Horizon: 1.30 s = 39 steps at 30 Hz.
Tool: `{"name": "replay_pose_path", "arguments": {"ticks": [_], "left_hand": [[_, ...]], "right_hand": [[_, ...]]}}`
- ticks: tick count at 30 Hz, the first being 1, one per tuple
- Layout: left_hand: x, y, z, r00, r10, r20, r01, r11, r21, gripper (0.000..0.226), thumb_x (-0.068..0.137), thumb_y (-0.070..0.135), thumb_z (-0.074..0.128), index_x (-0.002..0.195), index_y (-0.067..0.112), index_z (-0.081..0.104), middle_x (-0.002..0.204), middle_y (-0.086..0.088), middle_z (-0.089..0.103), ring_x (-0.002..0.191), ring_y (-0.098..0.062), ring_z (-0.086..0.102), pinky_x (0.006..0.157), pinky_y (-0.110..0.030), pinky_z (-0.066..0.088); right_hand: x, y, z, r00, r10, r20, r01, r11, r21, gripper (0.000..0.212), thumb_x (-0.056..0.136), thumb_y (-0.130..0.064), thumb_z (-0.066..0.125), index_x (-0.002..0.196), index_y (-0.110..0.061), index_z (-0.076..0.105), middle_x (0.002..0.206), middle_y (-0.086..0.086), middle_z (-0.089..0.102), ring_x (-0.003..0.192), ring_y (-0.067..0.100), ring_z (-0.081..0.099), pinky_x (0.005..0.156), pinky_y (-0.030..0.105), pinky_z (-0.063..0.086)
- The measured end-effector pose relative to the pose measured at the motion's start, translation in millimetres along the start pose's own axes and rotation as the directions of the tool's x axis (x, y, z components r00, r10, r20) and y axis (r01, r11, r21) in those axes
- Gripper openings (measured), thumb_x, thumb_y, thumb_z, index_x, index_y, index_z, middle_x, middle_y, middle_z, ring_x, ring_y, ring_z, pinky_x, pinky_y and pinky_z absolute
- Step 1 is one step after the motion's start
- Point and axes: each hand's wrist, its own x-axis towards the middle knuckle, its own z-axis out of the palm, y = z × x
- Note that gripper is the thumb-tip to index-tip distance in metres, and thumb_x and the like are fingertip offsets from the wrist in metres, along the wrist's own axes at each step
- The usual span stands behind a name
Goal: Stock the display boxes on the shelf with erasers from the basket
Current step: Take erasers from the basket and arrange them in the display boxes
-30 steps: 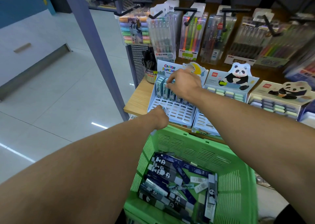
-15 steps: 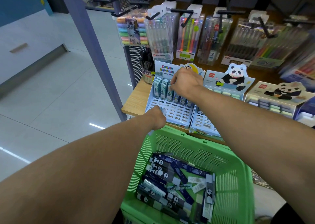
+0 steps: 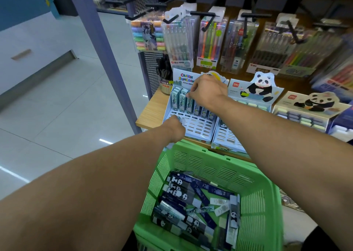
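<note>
A light blue slotted display box (image 3: 198,126) stands on the wooden shelf, with a row of upright erasers (image 3: 180,101) along its back. My right hand (image 3: 207,92) reaches over that row, and its fingertips pinch one upright eraser at the row's third place from the left. My left hand (image 3: 175,127) hovers at the box's front left corner, fingers curled round something small and pale, blurred. Below, the green basket (image 3: 261,199) holds several loose erasers (image 3: 191,203) in dark panda sleeves.
Two more panda display boxes (image 3: 229,138) (image 3: 305,115) sit to the right on the shelf (image 3: 152,109). Pen packs (image 3: 210,40) hang on black hooks above. A grey post (image 3: 103,46) and a pen cup (image 3: 165,79) stand to the left, with tiled floor beyond.
Both hands stay almost where they were, the right one working at the back row. The view has shifted only slightly.
</note>
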Motion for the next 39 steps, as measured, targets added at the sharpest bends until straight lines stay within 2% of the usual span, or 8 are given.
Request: {"name": "replay_pose_path", "arguments": {"ticks": [4, 7, 13, 19, 23, 26, 31, 39], "left_hand": [[-7.8, 12.0, -9.3, 0.998, -0.067, -0.017, 0.057, 0.930, -0.363, 0.054, 0.099, -0.002, 0.052, 0.147, 0.000, 0.028, 0.137, -0.014, 0.054, 0.110, -0.029, 0.064, 0.070, -0.030, 0.058], [-24.4, 26.0, -13.5, 0.997, -0.056, 0.056, 0.079, 0.779, -0.622, 0.061, 0.098, -0.010, 0.047, 0.152, -0.001, 0.019, 0.128, -0.015, 0.063, 0.100, -0.028, 0.070, 0.100, -0.051, 0.049], [-45.4, 54.4, -12.3, 0.981, 0.086, 0.173, 0.089, 0.590, -0.802, 0.053, 0.080, 0.007, 0.074, 0.127, -0.006, 0.052, 0.141, -0.009, 0.055, 0.129, -0.022, 0.052, 0.116, -0.045, 0.033], [-81.6, 87.1, 13.0, 0.943, 0.220, 0.248, 0.106, 0.507, -0.855, 0.032, 0.097, 0.007, 0.056, 0.129, 0.002, 0.058, 0.107, -0.008, 0.072, 0.073, -0.011, 0.066, 0.086, -0.023, 0.051], [-97.0, 99.9, 32.0, 0.941, 0.228, 0.252, 0.120, 0.470, -0.874, 0.058, 0.097, 0.003, 0.055, 0.149, 0.002, 0.030, 0.103, -0.012, 0.075, 0.079, -0.017, 0.074, 0.058, -0.027, 0.059], [-106.0, 106.2, 41.1, 0.924, 0.252, 0.286, 0.139, 0.475, -0.869, 0.025, 0.103, 0.006, 0.045, 0.123, -0.002, 0.057, 0.106, -0.018, 0.071, 0.084, -0.022, 0.070, 0.070, -0.034, 0.062], [-108.5, 108.3, 45.2, 0.955, 0.169, 0.245, 0.146, 0.452, -0.880, 0.025, 0.103, -0.001, 0.038, 0.125, -0.006, 0.050, 0.112, -0.025, 0.063, 0.084, -0.035, 0.067, 0.080, -0.045, 0.056], [-94.8, 96.7, 41.1, 0.935, 0.045, 0.353, 0.268, 0.562, -0.782, 0.062, 0.097, -0.016, 0.028, 0.153, 0.011, 0.017, 0.125, -0.029, 0.045, 0.112, -0.048, 0.059, 0.092, -0.053, 0.053]], "right_hand": [[-8.8, -0.7, -34.7, 0.998, 0.003, -0.060, -0.001, 0.999, 0.036, 0.014, 0.094, -0.032, 0.062, 0.091, -0.027, 0.075, 0.100, -0.005, 0.072, 0.096, 0.022, 0.064, 0.072, 0.028, 0.041], [-20.2, 1.7, -61.5, 0.998, -0.022, -0.054, 0.024, 0.999, 0.038, 0.016, 0.093, -0.028, 0.059, 0.083, -0.029, 0.071, 0.100, -0.007, 0.071, 0.098, 0.021, 0.064, 0.079, 0.030, 0.051], [-78.9, 2.6, -118.0, 0.924, -0.118, 0.364, 0.039, 0.975, 0.217, 0.012, 0.093, -0.029, 0.073, 0.090, -0.018, 0.068, 0.076, -0.001, 0.073, 0.056, 0.011, 0.066, 0.052, 0.027, 0.051], [-146.5, 42.8, -129.5, 0.917, 0.039, 0.397, -0.240, 0.849, 0.470, 0.027, 0.085, -0.027, 0.082, 0.088, -0.012, 0.059, 0.078, 0.013, 0.070, 0.058, 0.016, 0.065, 0.051, 0.028, 0.054], [-163.9, 73.3, -132.7, 0.883, 0.138, 0.449, -0.392, 0.742, 0.543, 0.029, 0.083, -0.020, 0.083, 0.091, -0.013, 0.056, 0.077, 0.006, 0.068, 0.061, 0.017, 0.067, 0.057, 0.030, 0.057], [-173.4, 84.2, -131.5, 0.808, 0.167, 0.564, -0.545, 0.575, 0.611, 0.034, 0.083, -0.003, 0.080, 0.100, -0.010, 0.052, 0.077, 0.006, 0.070, 0.066, 0.025, 0.072, 0.060, 0.031, 0.060], [-169.9, 108.0, -139.6, 0.869, 0.295, 0.396, -0.492, 0.583, 0.646, 0.024, 0.092, 0.000, 0.068, 0.115, -0.003, 0.063, 0.095, 0.021, 0.073, 0.077, 0.024, 0.072, 0.080, 0.038, 0.063], [-155.6, 154.3, -139.0, 0.967, 0.253, -0.013, -0.225, 0.880, 0.418, 0.016, 0.086, -0.013, 0.079, 0.088, -0.024, 0.067, 0.085, 0.009, 0.069, 0.081, 0.024, 0.070, 0.080, 0.042, 0.060]]}}
